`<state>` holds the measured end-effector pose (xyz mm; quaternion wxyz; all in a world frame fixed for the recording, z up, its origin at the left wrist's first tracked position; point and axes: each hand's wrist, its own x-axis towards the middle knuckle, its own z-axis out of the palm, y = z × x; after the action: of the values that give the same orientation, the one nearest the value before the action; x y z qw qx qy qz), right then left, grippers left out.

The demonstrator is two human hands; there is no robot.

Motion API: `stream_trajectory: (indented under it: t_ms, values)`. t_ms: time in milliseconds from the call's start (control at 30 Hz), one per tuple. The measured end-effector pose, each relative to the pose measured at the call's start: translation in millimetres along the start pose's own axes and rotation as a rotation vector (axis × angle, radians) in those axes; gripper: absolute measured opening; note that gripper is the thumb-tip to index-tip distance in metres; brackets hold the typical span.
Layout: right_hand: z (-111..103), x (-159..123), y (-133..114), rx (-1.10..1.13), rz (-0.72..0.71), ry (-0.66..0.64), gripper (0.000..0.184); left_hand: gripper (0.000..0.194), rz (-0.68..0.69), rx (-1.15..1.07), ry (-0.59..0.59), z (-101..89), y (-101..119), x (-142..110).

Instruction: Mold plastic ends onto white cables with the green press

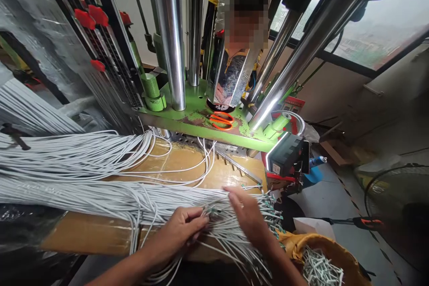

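A thick bundle of white cables (100, 196) lies across a tape-covered board (187, 161), its stripped ends with small green tips (271, 214) pointing right. My left hand (182, 230) is closed in a pinch on a few cable ends near the middle of the bundle. My right hand (246, 214) rests on top of the cables just right of it, fingers curled down into the strands near the tips.
A green machine base (194, 120) with chrome columns (170, 35) stands behind the board; orange scissors (221, 120) lie on it. A yellow sack of cut wire pieces (321, 268) sits at lower right. A person stands behind the machine. A fan (398, 214) is at right.
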<state>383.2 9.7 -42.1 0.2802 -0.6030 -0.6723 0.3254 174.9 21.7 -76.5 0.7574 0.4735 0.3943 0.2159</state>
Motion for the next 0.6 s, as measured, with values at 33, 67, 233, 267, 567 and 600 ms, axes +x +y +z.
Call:
stream_trajectory:
  t_ms: [33,67,233,267,567,600]
  values:
    - [-10.6,8.0,13.9,-0.177,0.025,0.083,0.037,0.043,-0.012,-0.021,0.015,-2.3,2.4,3.0]
    - [-21.0,15.9,28.8,-0.341,0.053,0.127,0.036,0.042,-0.024,-0.048,0.030,-4.4,5.8,5.3]
    - [-49.6,42.2,80.5,-0.531,0.099,0.051,0.037,0.041,-0.029,-0.207,0.058,-9.3,26.8,11.7]
    - [-51.3,44.1,83.4,-0.542,0.106,0.038,0.035,0.040,-0.027,-0.235,0.054,-9.8,29.5,12.8]
    - [-51.0,30.2,44.9,-0.402,0.219,-0.033,0.023,0.033,0.100,0.001,0.020,-13.9,39.3,23.7]
    - [-42.6,25.8,38.0,-0.272,0.221,-0.063,0.027,0.030,0.168,0.132,0.031,-13.0,38.6,25.5]
